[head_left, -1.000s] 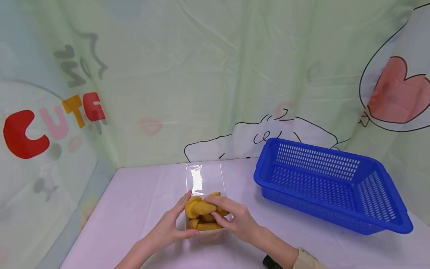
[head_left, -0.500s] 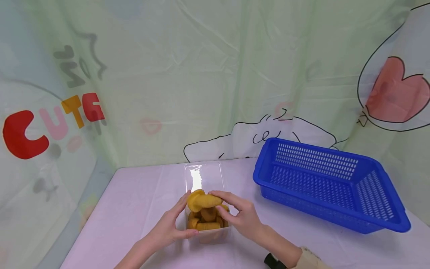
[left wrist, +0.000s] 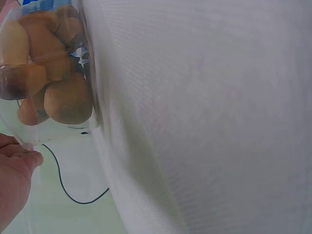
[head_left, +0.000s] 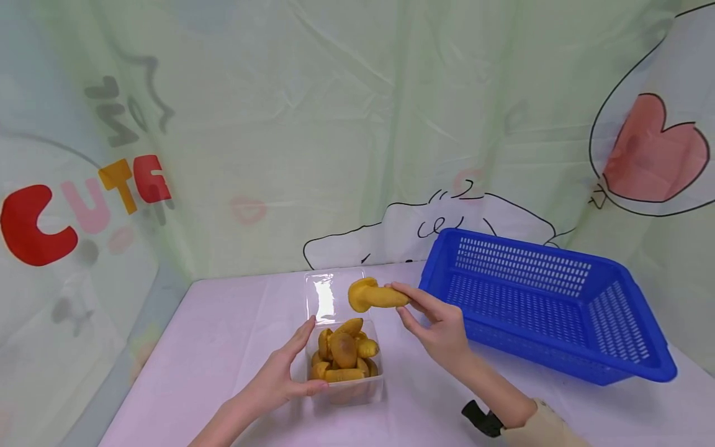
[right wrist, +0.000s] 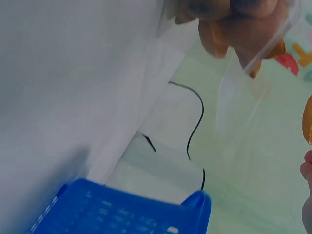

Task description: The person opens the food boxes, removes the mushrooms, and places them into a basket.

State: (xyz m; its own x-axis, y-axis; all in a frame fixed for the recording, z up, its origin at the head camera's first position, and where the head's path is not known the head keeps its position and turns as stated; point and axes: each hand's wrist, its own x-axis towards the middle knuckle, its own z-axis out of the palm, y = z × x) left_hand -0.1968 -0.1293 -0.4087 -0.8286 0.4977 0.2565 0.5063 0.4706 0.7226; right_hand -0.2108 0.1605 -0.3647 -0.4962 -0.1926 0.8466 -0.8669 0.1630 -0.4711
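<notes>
My right hand [head_left: 441, 329] pinches a yellow-brown mushroom [head_left: 385, 297] by its stem, in the air above and to the right of a clear plastic box [head_left: 357, 392]. The cap points left. My left hand [head_left: 279, 375] grips the box by its left side, thumb at the front corner and a fingertip at the back corner. Several mushrooms [head_left: 343, 351] fill the box, and its clear hinged lid [head_left: 349, 295] lies folded back. In the left wrist view, mushrooms [left wrist: 68, 100] press against the clear wall beside my left fingers [left wrist: 31, 158]. The right wrist view shows only the edge of the held mushroom [right wrist: 307, 122].
A blue perforated basket [head_left: 536, 344] stands on the right of the white-covered table [head_left: 234, 335]. Behind the table hangs a pale green printed curtain [head_left: 290, 136]. A black strap [head_left: 483, 419] is by my right wrist.
My right hand has lifted one mushroom out of the box and carried it up and to the right. My left hand has stayed on the box.
</notes>
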